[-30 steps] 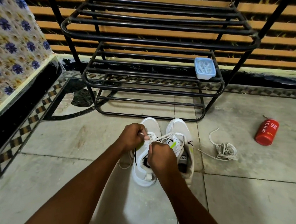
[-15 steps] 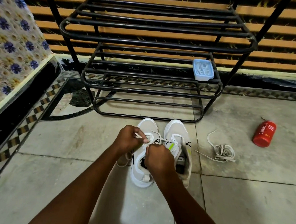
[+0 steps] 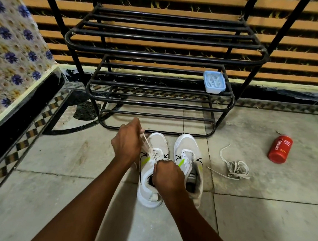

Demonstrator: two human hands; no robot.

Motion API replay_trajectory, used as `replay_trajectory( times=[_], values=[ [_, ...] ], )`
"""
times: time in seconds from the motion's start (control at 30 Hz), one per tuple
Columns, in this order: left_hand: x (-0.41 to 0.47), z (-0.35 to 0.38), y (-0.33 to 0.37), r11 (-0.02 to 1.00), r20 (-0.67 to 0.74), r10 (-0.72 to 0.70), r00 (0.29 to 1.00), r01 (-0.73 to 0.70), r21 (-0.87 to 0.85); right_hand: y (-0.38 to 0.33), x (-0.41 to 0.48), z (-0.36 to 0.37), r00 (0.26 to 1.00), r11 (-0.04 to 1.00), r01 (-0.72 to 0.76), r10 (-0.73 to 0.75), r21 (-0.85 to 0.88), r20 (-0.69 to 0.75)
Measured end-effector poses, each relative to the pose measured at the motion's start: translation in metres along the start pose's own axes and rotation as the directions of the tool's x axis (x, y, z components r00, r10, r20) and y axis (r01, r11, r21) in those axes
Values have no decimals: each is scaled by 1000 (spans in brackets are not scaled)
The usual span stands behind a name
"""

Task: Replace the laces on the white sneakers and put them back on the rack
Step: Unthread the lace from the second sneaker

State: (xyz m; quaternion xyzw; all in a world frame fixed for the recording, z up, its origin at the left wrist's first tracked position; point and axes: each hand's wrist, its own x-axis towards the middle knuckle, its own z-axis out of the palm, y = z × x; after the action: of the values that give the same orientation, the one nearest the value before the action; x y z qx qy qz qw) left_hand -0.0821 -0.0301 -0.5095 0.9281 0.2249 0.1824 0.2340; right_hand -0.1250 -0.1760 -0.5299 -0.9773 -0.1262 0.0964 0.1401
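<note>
White lace [image 3: 147, 144] pinched taut in left hand [image 3: 127, 144], right hand [image 3: 167, 174] gripping it at left sneaker [image 3: 150, 176]

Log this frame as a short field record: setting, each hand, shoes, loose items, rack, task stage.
setting: tiled floor in front of a black metal rack
left hand: pulling a white lace taut, up and away from the left sneaker
right hand: closed at that sneaker's eyelets, apparently pinching the lace
right sneaker: beside it, no lace visible
loose laces: bundled on floor to the right
red can: lying on floor
blue box: on a lower rack shelf
task stage: lacing underway; sneakers not on rack
</note>
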Motion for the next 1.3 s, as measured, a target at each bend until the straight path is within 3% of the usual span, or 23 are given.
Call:
replay_trajectory(
  times=[0.03, 0.1, 0.17, 0.2, 0.3, 0.37, 0.43, 0.6, 0.67, 0.77, 0.87, 0.93, 0.97, 1.0, 1.07, 1.13, 1.2, 1.3],
  values=[
    [3, 3, -6, 998, -7, -41, 999, 41, -39, 0, -1, -1, 1000, 1000, 1, -1, -3, 5],
    [7, 9, -18, 913, 108, -132, 985, 163, -374, 0, 0, -2, 1000, 1000, 7, -7, -12, 7],
    [9, 12, -26, 810, 248, -91, 964, 217, -545, 2, 0, -2, 1000, 1000, 14, -13, -27, 15],
    [11, 11, -27, 825, 302, -14, 953, 181, -535, 2, 0, -2, 1000, 999, 17, -17, -32, 22],
    [17, 4, -23, 957, 428, 230, 874, -123, -263, 2, 0, -3, 999, 999, 20, -19, -35, 32],
    [16, -2, -20, 948, 489, 287, 823, -317, -22, 1, 0, -3, 999, 999, 21, -20, -26, 32],
    [9, 0, -19, 902, 475, 340, 812, -424, 78, 1, -1, -4, 1000, 1000, 19, -19, -20, 22],
    [-13, 13, -18, 900, 232, 346, 909, -391, 191, 2, -1, -2, 1000, 1000, 11, -11, -15, 3],
    [-16, 11, -13, 896, 134, 380, 915, -401, 193, 2, -1, -1, 1000, 1000, 4, -4, -8, 6],
    [-8, -2, -3, 940, -48, 312, 949, -316, -127, 3, -2, -1, 1000, 1000, 4, -4, 0, 1],
    [5, -5, -4, 836, -210, -7, 978, -110, -538, 4, -3, -2, 1000, 1000, 9, -9, 6, 6],
    [13, 1, -5, 615, -98, -182, 978, 35, -788, 4, -3, -2, 1000, 1000, 8, -8, 8, 11],
    [15, 2, -5, 522, -13, -204, 979, 97, -847, 3, -3, -2, 1000, 1000, 8, -8, 9, 13],
    [15, 2, -7, 522, 42, -171, 984, 127, -844, 3, -3, -2, 1000, 1000, 8, -8, 7, 15],
    [10, 4, -19, 754, 67, 87, 994, -22, -657, 2, -3, -2, 1000, 1000, 8, -8, 2, 14],
    [3, 4, -30, 906, 232, 340, 911, -252, -340, 1, -3, -3, 1000, 1000, 11, -11, 0, 9],
    [-5, 2, -28, 901, 427, 399, 811, -433, -20, 0, -3, -3, 1000, 1000, 17, -17, 1, 10],
    [-16, 4, -8, 715, 492, 433, 755, -620, 322, 0, -2, -5, 1000, 1000, 16, -16, 2, 26]
  ],
)
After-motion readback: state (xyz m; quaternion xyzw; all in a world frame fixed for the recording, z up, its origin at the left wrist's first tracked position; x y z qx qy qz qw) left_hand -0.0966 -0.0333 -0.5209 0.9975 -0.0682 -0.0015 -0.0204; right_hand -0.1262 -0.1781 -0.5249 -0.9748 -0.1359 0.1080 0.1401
